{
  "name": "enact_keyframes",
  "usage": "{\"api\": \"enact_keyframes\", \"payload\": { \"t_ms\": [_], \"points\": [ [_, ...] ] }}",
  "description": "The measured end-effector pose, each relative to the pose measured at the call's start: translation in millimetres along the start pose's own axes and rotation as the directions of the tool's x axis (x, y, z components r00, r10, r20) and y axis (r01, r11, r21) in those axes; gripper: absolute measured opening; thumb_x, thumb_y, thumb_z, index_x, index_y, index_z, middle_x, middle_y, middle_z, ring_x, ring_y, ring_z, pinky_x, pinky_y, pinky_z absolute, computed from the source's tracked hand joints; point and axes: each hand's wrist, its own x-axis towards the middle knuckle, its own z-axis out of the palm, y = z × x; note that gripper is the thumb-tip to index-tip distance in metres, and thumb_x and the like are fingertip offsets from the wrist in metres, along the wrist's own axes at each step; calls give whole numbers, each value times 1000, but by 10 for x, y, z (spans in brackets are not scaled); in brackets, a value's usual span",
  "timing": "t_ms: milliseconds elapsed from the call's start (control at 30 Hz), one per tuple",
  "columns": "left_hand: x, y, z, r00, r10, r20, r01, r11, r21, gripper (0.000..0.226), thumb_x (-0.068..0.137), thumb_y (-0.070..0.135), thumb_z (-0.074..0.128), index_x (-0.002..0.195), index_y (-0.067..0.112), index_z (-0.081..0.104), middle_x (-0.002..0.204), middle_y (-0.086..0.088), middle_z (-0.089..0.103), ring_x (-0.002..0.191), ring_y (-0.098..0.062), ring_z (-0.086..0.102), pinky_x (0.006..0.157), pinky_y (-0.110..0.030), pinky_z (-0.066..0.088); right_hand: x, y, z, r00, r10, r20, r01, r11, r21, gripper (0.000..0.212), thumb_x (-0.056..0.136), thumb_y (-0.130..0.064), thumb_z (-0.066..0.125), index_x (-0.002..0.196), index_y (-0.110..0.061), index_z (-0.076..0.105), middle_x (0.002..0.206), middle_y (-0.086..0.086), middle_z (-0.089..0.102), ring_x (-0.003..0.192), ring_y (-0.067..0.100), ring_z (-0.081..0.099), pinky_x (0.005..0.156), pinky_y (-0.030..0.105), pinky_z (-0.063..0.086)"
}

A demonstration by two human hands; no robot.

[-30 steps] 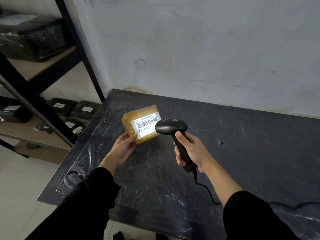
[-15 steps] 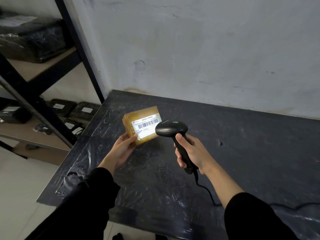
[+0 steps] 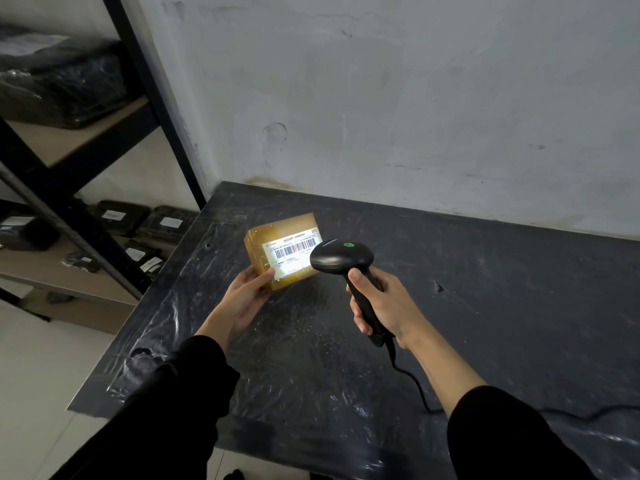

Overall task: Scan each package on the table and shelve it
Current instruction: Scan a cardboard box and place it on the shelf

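- The table is a dark top wrapped in crinkled black plastic film, pushed into a corner against a scuffed, stained pale wall; apart from what I hold, I see only the cable on it
- At my left stands a black metal rack with wooden shelves, already carrying dark wrapped parcels with white labels; that is where I judge this package is meant to go
- My left hand grips the yellow-brown package by its near lower corner, thumb on the front face, the fingers hidden behind it; I cannot tell whether its far edge rests on the film or hangs just above it
- I have it tilted up with the white shipping label facing me, so the barcode meets the scanner squarely
- My right hand is wrapped tight round the handle of the black scanner, its head just beside the label's right edge and aimed at it; the label glows bright, I believe from the scan light
- A green lamp shows on top of the scanner head, which may mean a good read, though I would not swear to it
- The scanner's cable trails off the handle over the film toward the right, so the scanner stays near and the package comes to it
- I judge the step in hand is the scan of package 1; shelving is not yet done
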Motion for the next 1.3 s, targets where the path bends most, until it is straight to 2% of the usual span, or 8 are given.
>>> {"api": "enact_keyframes", "payload": {
  "t_ms": [133, 433, 633, 733, 800, 900, 1100, 1300],
  "points": [
    [-9, 8, 19, 1000, -5, -6, 5, 1000, -8, 61, 90, 5, 59, 144, 2, 32, 131, -14, 60, 110, -24, 63, 81, -34, 53, 6, -23, 5, 1000, 0, 5, 0, 1000, 11, 57, 72, -67, 65, 83, -13, 56, 54, 7, 56, 36, 19, 49, 38, 24, 41],
    [-15, 16, 11, 1000, -11, -6, 11, 1000, -5, 58, 90, 6, 59, 142, 2, 35, 127, -14, 62, 111, -23, 63, 87, -35, 50, 32, 40, -35, 1000, 5, 30, -5, 1000, 10, 41, 74, -64, 66, 83, -24, 60, 54, 5, 57, 37, 21, 51, 39, 24, 42],
    [10, -74, -31, 973, -45, -227, 70, 992, 102, 70, 82, 26, 71, 139, 3, 38, 125, -9, 61, 107, -21, 62, 81, -32, 52, 201, 427, -36, 980, 158, -119, -194, 885, -422, 47, 86, -42, 62, 118, -24, 32, 94, -2, 59, 69, 10, 61, 52, 20, 44],
    [5, -137, -75, 946, -33, -324, 73, 991, 110, 71, 79, 34, 74, 134, 2, 44, 117, -7, 61, 105, -21, 60, 76, -31, 53, 318, 675, 10, 964, 205, -169, -264, 810, -524, 49, 92, -27, 58, 126, -15, 26, 104, 4, 54, 82, 19, 61, 66, 31, 51],
    [-7, -160, -101, 939, -25, -343, 72, 990, 124, 69, 78, 37, 74, 132, 3, 47, 108, -5, 63, 102, -20, 62, 70, -29, 54, 392, 806, 49, 957, 191, -219, -284, 777, -561, 50, 92, -24, 59, 128, -11, 27, 114, 11, 54, 95, 28, 60, 77, 39, 52],
    [-6, -159, -122, 940, -31, -341, 83, 987, 140, 73, 78, 39, 74, 135, 4, 44, 122, -9, 61, 107, -22, 62, 71, -29, 54, 473, 960, 98, 937, 144, -319, -315, 745, -588, 52, 92, -28, 59, 130, -8, 30, 120, 18, 53, 103, 34, 56, 86, 45, 50],
    [62, -103, -85, 938, -38, -344, 86, 988, 127, 77, 78, 40, 73, 140, 7, 39, 132, -9, 56, 112, -23, 60, 79, -33, 55, 610, 1099, 87, 925, 34, -379, -300, 679, -670, 52, 91, -30, 61, 129, -3, 37, 124, 18, 49, 112, 30, 45, 89, 37, 42],
    [55, -35, 6, 949, 26, -314, 18, 991, 134, 63, 81, 41, 70, 132, 10, 50, 118, -6, 66, 102, -21, 66, 74, -30, 55, 631, 1014, 84, 892, -127, -434, -297, 558, -775, 57, 89, -46, 57, 127, -6, 43, 124, 12, 45, 114, 27, 41, 90, 36, 40]
  ]
}}
